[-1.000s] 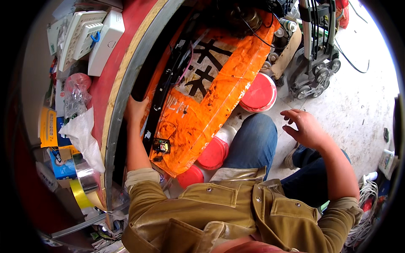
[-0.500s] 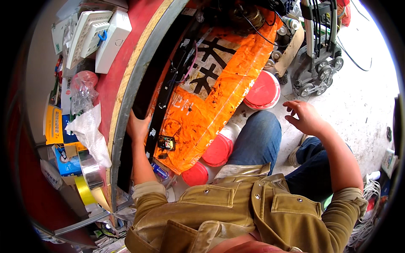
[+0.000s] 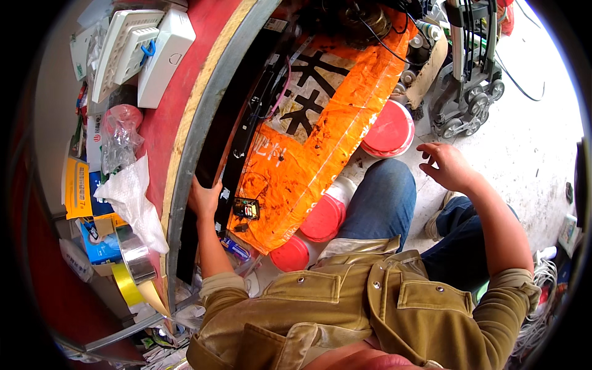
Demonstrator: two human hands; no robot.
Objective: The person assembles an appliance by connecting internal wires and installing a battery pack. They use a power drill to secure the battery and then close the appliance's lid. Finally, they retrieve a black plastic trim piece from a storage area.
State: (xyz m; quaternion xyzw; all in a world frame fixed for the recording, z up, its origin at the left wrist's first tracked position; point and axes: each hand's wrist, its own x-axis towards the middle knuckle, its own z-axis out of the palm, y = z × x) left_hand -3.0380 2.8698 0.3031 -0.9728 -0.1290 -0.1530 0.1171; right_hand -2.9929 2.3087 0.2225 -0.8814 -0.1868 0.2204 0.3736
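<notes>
On the left, a large dark flat panel (image 3: pixel 198 237) stands on edge between the bench and an orange sack. My left hand (image 3: pixel 204 198) is at its side, thumb apart from the fingers, closed about its edge; the fingertips are partly hidden. Along the sack runs a long black strip (image 3: pixel 237 151), with a pink wire and small parts on it. A small black circuit part (image 3: pixel 246 208) rests on the orange sack (image 3: pixel 296 179) near its lower end. My right hand (image 3: pixel 449 168) hovers over the floor beyond my knee, fingers loosely bent and apart, holding nothing.
Red-lidded tubs (image 3: pixel 388 131) sit under and beside the sack. The bench edge (image 3: pixel 185 142) curves along the left, with white plastic boxes (image 3: pixel 166 61) and tape rolls (image 3: pixel 126 285) on it. A wheeled cart (image 3: pixel 468 98) stands far right; coiled cable (image 3: pixel 539 302) lies near right.
The whole view has shifted slightly. My left hand keeps its place at the panel's edge, and my right hand stays raised and empty in nearly the same pose.
</notes>
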